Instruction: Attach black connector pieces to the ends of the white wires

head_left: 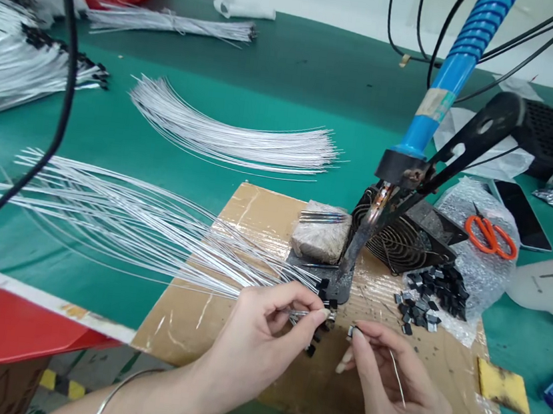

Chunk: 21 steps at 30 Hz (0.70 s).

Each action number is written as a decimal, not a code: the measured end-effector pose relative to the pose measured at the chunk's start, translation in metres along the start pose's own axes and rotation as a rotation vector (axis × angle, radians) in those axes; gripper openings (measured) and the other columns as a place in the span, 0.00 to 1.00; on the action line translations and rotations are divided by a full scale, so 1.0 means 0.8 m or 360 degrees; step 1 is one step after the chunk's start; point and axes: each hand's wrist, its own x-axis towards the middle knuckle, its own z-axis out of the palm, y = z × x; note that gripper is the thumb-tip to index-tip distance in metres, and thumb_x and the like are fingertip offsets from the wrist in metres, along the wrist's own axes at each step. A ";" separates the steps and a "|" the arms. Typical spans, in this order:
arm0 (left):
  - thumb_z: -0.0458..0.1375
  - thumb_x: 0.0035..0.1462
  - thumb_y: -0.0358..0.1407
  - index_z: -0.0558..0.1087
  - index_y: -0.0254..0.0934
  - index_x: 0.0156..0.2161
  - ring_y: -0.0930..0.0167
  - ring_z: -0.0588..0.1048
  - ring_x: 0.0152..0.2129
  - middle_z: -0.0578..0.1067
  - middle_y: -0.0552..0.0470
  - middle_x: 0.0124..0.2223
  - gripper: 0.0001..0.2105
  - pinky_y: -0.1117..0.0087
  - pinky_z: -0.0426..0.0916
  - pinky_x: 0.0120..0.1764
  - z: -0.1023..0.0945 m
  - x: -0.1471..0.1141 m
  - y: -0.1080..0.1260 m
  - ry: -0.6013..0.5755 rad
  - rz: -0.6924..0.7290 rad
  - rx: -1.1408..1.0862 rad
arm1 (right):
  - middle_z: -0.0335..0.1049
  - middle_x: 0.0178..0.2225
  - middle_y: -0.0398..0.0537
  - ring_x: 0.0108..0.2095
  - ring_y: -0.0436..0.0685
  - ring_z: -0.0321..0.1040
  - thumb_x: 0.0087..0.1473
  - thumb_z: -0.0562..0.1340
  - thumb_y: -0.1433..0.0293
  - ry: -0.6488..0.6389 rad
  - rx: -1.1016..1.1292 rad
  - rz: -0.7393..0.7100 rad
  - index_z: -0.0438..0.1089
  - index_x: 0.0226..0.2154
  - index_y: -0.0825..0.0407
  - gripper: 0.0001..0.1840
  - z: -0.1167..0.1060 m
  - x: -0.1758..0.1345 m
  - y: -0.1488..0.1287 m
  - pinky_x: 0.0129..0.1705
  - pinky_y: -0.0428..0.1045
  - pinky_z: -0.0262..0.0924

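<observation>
My left hand [276, 328] is closed, thumb and forefinger pinching the end of a white wire. Between the fingertips of my right hand [396, 383] is a small black connector [352, 331]. A thin silvery solder wire [400, 382] runs through that same hand. The two pinches are a short way apart, in front of the soldering iron [367, 228], whose tip points down at a dark metal plate [342, 289]. White wires [191, 243] with black connectors on their right ends lie beyond my left hand, which hides some of them.
On the cardboard [212, 320] stand a wrapped block [320, 239] and a fan [403, 239]. A pile of black connectors [440, 291] lies on bubble wrap, by orange scissors [491, 235]. A wire bundle [235, 135] lies behind; a yellow sponge [503, 387] is at right.
</observation>
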 end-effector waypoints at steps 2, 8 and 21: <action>0.61 0.63 0.35 0.81 0.35 0.34 0.78 0.54 0.18 0.71 0.57 0.24 0.08 0.74 0.49 0.21 -0.001 0.002 0.000 0.0014 0.0056 0.0048 | 0.78 0.25 0.42 0.23 0.51 0.76 0.56 0.74 0.66 0.0011 0.0082 0.0103 0.83 0.37 0.48 0.06 0.002 0.000 -0.003 0.28 0.44 0.77; 0.61 0.62 0.35 0.81 0.35 0.32 0.78 0.53 0.18 0.72 0.56 0.24 0.08 0.74 0.49 0.22 -0.002 0.006 0.002 0.0043 0.0076 0.0103 | 0.77 0.24 0.42 0.21 0.50 0.74 0.53 0.76 0.64 0.0020 0.0186 0.0190 0.84 0.34 0.48 0.06 0.007 0.002 -0.011 0.25 0.43 0.75; 0.63 0.60 0.37 0.80 0.35 0.32 0.76 0.63 0.19 0.78 0.51 0.27 0.08 0.75 0.57 0.23 -0.001 0.008 0.007 0.0036 0.0049 0.0024 | 0.74 0.21 0.40 0.20 0.51 0.72 0.57 0.74 0.61 -0.0223 0.0136 0.0271 0.82 0.33 0.49 0.09 0.006 0.002 -0.009 0.24 0.44 0.73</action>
